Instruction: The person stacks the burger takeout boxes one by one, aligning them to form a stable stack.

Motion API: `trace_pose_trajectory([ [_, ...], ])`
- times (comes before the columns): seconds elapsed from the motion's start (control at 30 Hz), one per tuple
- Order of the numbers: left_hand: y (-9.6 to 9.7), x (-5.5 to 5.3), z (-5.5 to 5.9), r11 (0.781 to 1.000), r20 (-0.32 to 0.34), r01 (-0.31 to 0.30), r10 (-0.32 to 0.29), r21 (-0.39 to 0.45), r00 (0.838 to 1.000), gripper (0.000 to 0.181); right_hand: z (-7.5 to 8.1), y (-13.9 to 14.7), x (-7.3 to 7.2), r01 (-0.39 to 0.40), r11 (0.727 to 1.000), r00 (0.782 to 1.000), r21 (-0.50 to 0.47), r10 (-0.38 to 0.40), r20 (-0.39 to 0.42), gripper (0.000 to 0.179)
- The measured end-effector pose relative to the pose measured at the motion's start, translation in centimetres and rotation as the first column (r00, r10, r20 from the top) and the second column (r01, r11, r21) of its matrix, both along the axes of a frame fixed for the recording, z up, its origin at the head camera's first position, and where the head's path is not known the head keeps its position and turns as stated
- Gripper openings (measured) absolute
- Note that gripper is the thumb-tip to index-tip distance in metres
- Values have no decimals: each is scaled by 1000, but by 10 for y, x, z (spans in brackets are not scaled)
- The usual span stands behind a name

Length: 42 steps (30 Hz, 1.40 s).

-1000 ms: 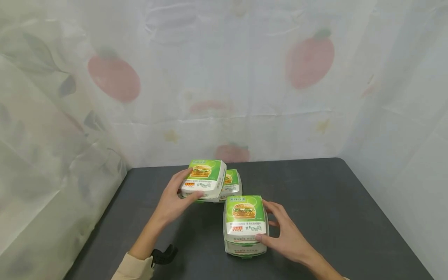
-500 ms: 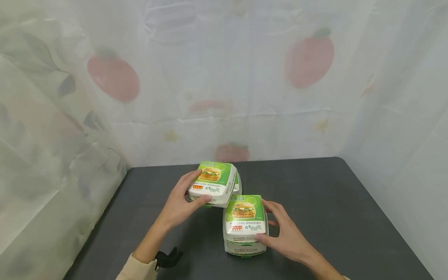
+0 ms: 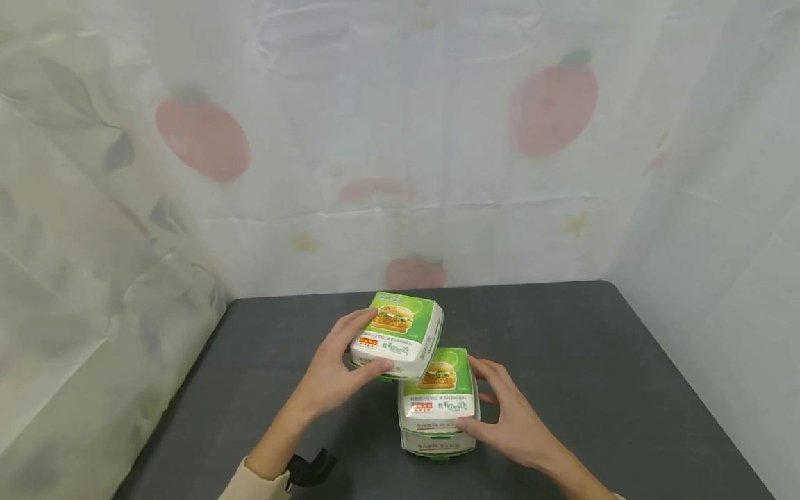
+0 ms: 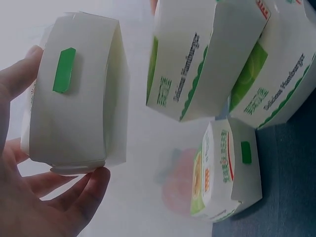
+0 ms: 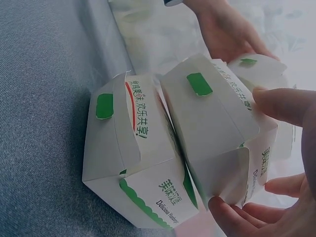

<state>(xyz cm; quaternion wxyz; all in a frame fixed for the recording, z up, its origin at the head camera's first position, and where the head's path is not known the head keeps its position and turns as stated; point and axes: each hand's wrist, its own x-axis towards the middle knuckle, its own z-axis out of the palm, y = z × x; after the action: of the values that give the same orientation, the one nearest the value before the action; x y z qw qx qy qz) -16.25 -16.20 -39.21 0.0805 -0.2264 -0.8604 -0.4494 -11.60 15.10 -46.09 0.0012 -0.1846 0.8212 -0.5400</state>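
My left hand grips a green and white paper hamburger box by its left side. This box is in the air, tilted, overlapping the back of a two-box stack in the head view. My right hand holds the upper hamburger box of that stack between thumb and fingers. Beneath it, the lower hamburger box rests on the table. Another hamburger box stands on the table behind, seen in the left wrist view; the lifted box hides it in the head view.
The dark table has its back edge close to a pale curtain printed with fruit. Curtains hang at the left and right as well. A black band is on the left wrist.
My left hand has carried its box to the right and nearer, from in front of the rear box to over the stack's back edge. The right hand stays on the stack.
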Motion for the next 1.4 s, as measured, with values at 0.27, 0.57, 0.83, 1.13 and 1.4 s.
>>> trace_pose_trajectory([
  [0.27, 12, 9, 0, 999, 5, 41, -41, 2, 999, 80, 0, -1, 0, 16, 1000, 1000, 15, -16, -3, 88],
  [0.57, 23, 11, -5, 998, -1, 66, -66, -4, 998, 80, 1, 2, -1, 10, 1000, 1000, 13, -9, -5, 88],
  [0.83, 28, 14, -9, 998, -15, 57, -58, -10, 998, 81, 2, 6, 3, 20, 999, 1000, 25, -19, -24, 87],
  [1.13, 31, 17, -11, 999, -51, 37, -39, -34, 998, 82, 21, 1, 7, 69, 996, 989, 60, -61, -137, 86],
  [1.4, 37, 22, -11, 1000, -58, 16, -17, -21, 998, 82, 36, -9, 4, 13, 1000, 970, -25, -19, -241, 81],
])
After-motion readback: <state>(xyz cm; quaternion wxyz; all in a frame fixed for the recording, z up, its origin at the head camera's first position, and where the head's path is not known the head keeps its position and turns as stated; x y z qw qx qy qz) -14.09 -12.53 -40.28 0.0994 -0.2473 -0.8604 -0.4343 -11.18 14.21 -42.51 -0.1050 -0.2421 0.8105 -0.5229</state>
